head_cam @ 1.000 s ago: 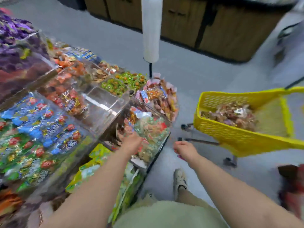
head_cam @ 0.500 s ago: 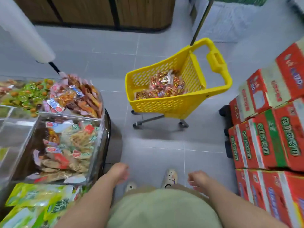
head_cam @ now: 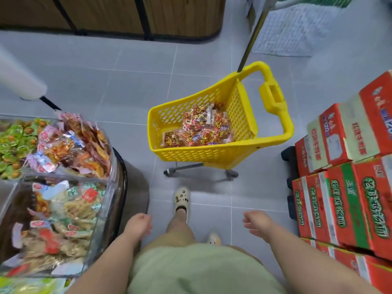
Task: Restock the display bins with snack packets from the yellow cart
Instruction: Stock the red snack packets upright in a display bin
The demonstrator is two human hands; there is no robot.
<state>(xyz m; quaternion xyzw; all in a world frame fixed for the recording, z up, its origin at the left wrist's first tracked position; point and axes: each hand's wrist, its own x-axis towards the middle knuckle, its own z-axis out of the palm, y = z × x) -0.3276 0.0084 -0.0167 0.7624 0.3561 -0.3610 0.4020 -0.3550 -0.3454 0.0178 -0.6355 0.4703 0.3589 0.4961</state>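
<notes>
The yellow cart (head_cam: 203,154) stands on the grey floor ahead of me, with a pile of red and gold snack packets (head_cam: 201,130) in its basket. Clear display bins (head_cam: 106,200) full of mixed packets sit at my left. My left hand (head_cam: 139,224) hangs empty with loosely curled fingers, just right of the near bin's corner. My right hand (head_cam: 255,221) also hangs empty, fingers relaxed, over the floor. Both hands are well short of the cart.
Stacked red and green cartons (head_cam: 343,187) crowd the right side. A white roll on a black stand (head_cam: 23,83) rises behind the bins. Wooden cabinets (head_cam: 110,15) line the far wall. My foot in a cream clog (head_cam: 181,200) is stepping toward the cart.
My view has turned from the bins to the cart. My left hand has left the bin of packets, both hands have dropped to my sides, and one foot has stepped forward.
</notes>
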